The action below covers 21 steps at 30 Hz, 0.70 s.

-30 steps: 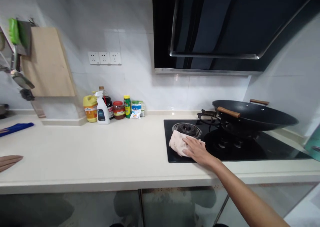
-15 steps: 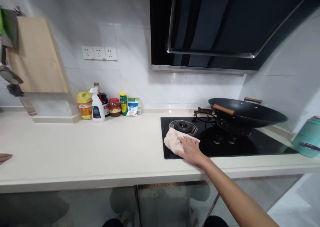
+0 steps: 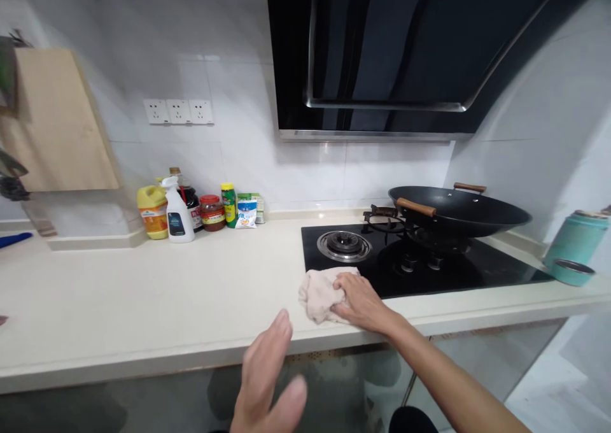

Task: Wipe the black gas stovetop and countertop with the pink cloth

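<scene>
A crumpled pale pink cloth (image 3: 321, 295) lies over the front left corner of the black gas hob (image 3: 453, 272) and the counter edge. My right hand (image 3: 359, 300) is closed on the cloth, fingers bunching its right side. In front of the counter's edge my left hand (image 3: 268, 379) is raised, thumb apart from the fingers, holding nothing. Just behind the cloth is the left burner (image 3: 344, 246), bare. A black wok (image 3: 472, 215) with wooden handles stands on the hob's right side.
Along the wall stand a yellow jug (image 3: 153, 213), a white spray bottle (image 3: 179, 216), a red-lidded jar (image 3: 212, 214) and a green bottle (image 3: 230, 206). A range hood (image 3: 382, 51) hangs above. A teal container (image 3: 577, 242) is at right. A cutting board (image 3: 57, 121) hangs at left.
My right hand has drawn the cloth toward me and slightly left, off the burner side onto the front edge. My left hand has come into view at the lower middle. The view has shifted slightly.
</scene>
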Motion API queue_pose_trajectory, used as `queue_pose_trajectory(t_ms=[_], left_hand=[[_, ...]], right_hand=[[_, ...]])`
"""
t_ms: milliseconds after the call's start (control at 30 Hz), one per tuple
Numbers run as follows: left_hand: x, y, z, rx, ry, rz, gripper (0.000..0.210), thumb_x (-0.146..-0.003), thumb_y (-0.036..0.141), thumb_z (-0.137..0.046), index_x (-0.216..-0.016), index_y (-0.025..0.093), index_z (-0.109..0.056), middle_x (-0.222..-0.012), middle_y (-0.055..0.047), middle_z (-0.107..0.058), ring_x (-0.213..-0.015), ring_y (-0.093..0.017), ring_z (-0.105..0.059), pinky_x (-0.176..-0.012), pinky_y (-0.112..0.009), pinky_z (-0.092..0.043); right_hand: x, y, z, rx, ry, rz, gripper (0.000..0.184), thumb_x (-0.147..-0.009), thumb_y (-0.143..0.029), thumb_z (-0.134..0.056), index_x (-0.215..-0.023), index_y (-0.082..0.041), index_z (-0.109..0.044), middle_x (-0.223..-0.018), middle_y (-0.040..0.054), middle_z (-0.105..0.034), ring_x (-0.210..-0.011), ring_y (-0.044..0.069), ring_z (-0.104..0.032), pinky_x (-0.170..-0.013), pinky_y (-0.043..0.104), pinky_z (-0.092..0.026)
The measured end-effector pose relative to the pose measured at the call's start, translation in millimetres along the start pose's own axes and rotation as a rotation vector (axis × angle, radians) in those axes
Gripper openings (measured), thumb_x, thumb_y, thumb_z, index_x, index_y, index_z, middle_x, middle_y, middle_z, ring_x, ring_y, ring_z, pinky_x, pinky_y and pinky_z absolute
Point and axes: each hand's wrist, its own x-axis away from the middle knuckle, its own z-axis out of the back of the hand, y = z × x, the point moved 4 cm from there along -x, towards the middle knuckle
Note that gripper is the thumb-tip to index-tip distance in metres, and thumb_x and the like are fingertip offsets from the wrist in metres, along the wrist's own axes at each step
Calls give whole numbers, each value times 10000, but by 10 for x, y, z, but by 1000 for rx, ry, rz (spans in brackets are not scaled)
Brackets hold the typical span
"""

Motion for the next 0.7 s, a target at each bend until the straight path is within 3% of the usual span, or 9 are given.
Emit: queue_pose_trajectory(t_ms=[167,300,367,433,600,700], left_hand=[[-125,-129,-314,14,-178,-51,530,-1019,249,-470,-1541,259,-383,-1634,-137,-361,-1499,-304,-368,-1150,-490,-442],[20,-306,-528,-11,-271,-28,531,-989,190,-535,-1502,270,-424,-1597,-128,-426,-1484,-273,-394,-1127,-456,-476],[82,-372,-611,-4,-291,-6,525,-988,207,-547,-1495,285,-435,-1592,-119,-437,-1474,-270,-409,-1120,-451,-485],[108,-423,-681,1,-302,23,512,-991,230,-550,-1488,300,-448,-1593,-111,-439,-1462,-270,-427,-1116,-451,-489],[54,-555,-830,-46,-300,45,477,-998,283,-534,-1472,305,-485,-1582,-120,-452,-1443,-286,-451,-1112,-484,-476],[-23,-668,-899,-112,-275,-4,445,-999,311,-526,-1442,268,-528,-1574,-151,-457,-1461,-321,-420,-1105,-528,-460]], right_hand=[[157,736,246,137,21,-273,422,-969,-449,-474,-1318,-221,-540,-1399,104,-574,-1297,273,-494,-1092,433,-300],[97,931,368,273,11,-510,508,-1002,-471,-405,-1407,-181,-503,-1429,153,-546,-1328,326,-476,-1112,476,-282],[16,802,325,322,-12,-581,578,-995,-508,-413,-1458,-166,-469,-1472,198,-491,-1325,383,-465,-1104,535,-274],[-77,543,204,320,-36,-556,626,-987,-532,-421,-1497,-168,-437,-1516,232,-431,-1337,422,-439,-1095,580,-263],[-181,-237,-167,163,-34,-244,607,-975,-511,-477,-1501,-208,-447,-1554,215,-394,-1399,402,-365,-1137,574,-228],[-101,-502,-229,78,-1,-52,544,-968,-457,-527,-1469,-251,-477,-1537,167,-418,-1403,349,-362,-1159,530,-236]])
